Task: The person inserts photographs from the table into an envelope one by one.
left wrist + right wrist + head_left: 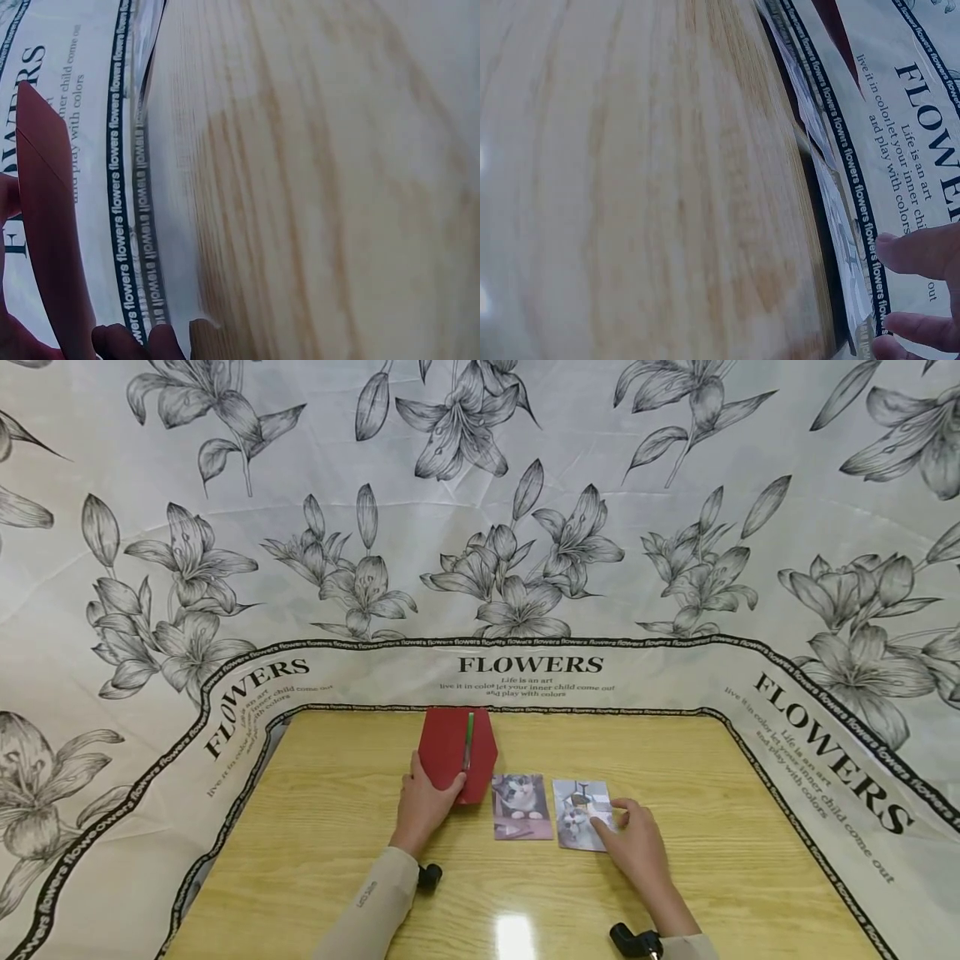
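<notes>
In the head view my left hand (426, 806) grips the near edge of a red, six-sided flat item (442, 747), perhaps an envelope or folder. The thumb lies on its face, beside the lower end of a thin green-and-silver strip (469, 735). The left wrist view shows the red item (49, 195) edge-on between fingers. To its right lies a cat picture card (522, 810). A second picture card (573, 818) with a cat is beside my right hand (637, 843), whose thumb touches its face. In the right wrist view those fingers (922, 251) stand apart, with nothing visible between them.
The wooden table (300, 843) spreads under everything. White cloth printed with flowers and lettering (528, 668) rises along its back and sides. Black wrist cameras (429, 877) sit on both forearms. A bright reflection shows near the table's front.
</notes>
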`<control>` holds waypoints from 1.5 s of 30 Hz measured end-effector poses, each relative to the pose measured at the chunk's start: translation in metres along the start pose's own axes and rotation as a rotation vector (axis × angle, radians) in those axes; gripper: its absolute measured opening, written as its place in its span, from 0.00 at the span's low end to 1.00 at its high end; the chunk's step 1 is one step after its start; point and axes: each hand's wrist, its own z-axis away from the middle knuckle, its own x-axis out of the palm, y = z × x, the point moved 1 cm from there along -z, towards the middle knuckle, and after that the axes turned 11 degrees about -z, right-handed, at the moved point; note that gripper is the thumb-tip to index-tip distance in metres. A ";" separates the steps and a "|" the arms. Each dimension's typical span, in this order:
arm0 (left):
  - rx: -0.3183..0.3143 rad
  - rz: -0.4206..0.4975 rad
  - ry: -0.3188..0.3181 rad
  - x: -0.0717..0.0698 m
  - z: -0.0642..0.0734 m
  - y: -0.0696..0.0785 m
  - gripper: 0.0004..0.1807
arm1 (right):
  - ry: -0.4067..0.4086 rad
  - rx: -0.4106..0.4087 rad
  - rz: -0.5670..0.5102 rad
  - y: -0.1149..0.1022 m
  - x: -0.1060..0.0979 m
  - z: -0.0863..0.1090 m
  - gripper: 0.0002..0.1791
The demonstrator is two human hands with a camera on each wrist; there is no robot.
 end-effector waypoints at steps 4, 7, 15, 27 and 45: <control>0.000 0.001 0.001 0.000 0.000 0.000 0.63 | -0.025 0.017 0.022 0.005 -0.003 0.003 0.37; -0.002 0.000 -0.002 0.000 0.001 0.001 0.63 | -0.043 0.025 0.041 0.006 -0.002 0.005 0.39; -0.006 -0.003 -0.001 0.001 0.000 0.001 0.63 | -0.046 0.036 0.114 0.004 0.002 0.010 0.43; -0.006 0.004 0.003 0.001 0.000 0.001 0.63 | -0.016 0.051 0.183 0.005 0.006 0.009 0.43; -0.017 0.007 -0.002 0.000 0.000 0.000 0.63 | -0.029 0.065 0.148 -0.004 0.009 0.009 0.42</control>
